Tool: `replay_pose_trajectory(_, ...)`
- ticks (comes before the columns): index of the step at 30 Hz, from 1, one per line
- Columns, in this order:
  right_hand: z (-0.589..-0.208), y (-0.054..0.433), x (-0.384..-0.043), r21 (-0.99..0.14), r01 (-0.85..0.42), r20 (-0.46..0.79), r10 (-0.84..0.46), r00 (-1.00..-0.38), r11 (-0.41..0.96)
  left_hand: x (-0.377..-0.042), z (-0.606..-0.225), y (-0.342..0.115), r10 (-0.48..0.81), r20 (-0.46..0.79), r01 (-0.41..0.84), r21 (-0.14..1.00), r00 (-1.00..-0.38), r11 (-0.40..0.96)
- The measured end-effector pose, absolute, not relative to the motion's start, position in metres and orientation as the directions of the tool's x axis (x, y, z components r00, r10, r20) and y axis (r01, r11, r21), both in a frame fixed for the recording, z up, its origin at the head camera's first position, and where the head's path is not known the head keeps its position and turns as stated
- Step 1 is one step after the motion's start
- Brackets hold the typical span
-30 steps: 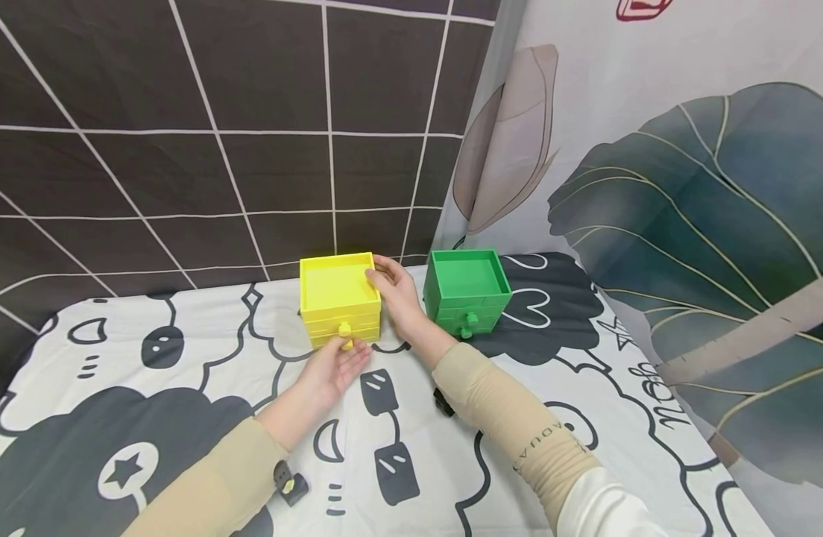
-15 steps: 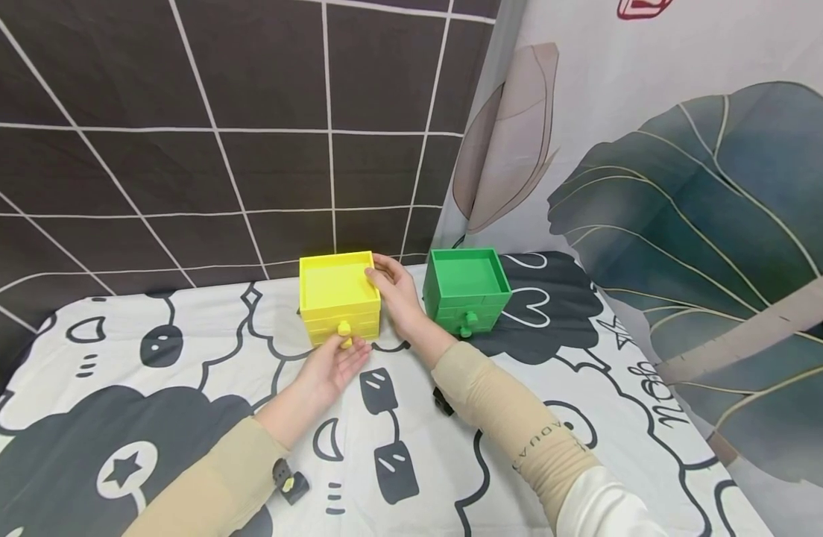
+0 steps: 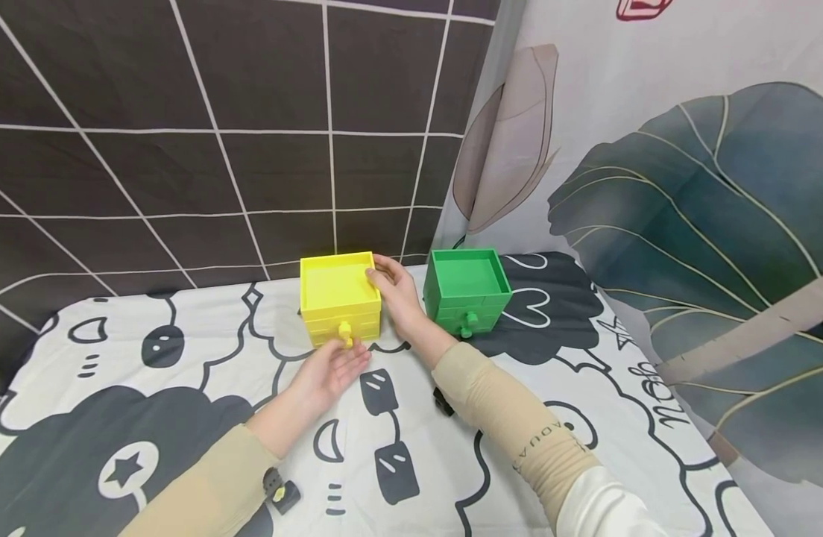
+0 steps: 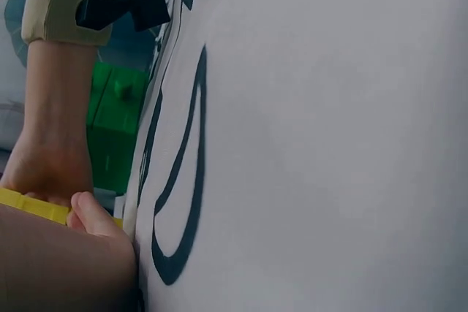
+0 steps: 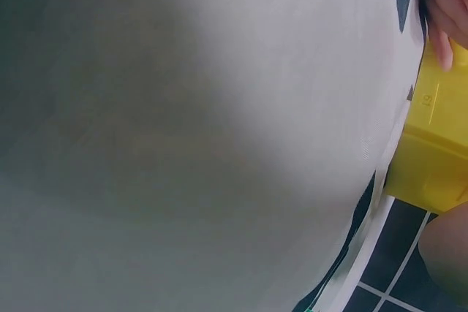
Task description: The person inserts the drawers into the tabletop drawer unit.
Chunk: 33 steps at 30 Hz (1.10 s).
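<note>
A small yellow drawer box (image 3: 340,287) with a shallow tray top stands at the back of the bedding. My right hand (image 3: 399,302) holds its right side, thumb on the top rim and fingers behind the wall. At its front, my left hand (image 3: 327,377) is turned palm up. The left thumb and forefinger pinch around the lower drawer knob, mostly hidden by them, just under the upper knob (image 3: 345,330). In the right wrist view, left fingers (image 5: 442,45) lie against the yellow front. The left wrist view shows the left thumb (image 4: 95,215) beside a yellow strip.
A matching green drawer box (image 3: 468,291) with knobs on its front stands right of my right forearm. White and dark patterned bedding (image 3: 203,335) lies under everything. A dark gridded curtain (image 3: 270,171) rises behind, a leaf-print curtain (image 3: 707,201) at right.
My left forearm has shifted slightly left and back, with the left fingertips still at the lower knob. The right hand and both boxes have stayed in place.
</note>
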State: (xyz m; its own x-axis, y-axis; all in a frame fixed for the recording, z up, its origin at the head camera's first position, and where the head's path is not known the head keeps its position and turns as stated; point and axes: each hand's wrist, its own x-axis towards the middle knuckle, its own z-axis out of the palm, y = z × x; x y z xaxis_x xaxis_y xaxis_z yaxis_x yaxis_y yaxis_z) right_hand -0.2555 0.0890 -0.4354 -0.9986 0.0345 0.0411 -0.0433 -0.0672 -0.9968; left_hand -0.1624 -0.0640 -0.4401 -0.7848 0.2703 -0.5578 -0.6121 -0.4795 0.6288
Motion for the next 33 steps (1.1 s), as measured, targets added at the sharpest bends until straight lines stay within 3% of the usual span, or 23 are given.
replay_pose_trajectory(16,-0.437,0.091,-0.256,-0.996,-0.048,0.045,0.037,-0.998,-0.078,-0.147,-0.447,-0.082,0.272,-0.55,-0.611,0.663,-0.79,-0.432)
replay_pose_trajectory(33,-0.433,0.09,-0.254,-0.995,-0.025,0.022,0.033,-0.999,-0.095,-0.146,-0.443,-0.138,0.315,-0.551,-0.633,0.642,-0.773,-0.432)
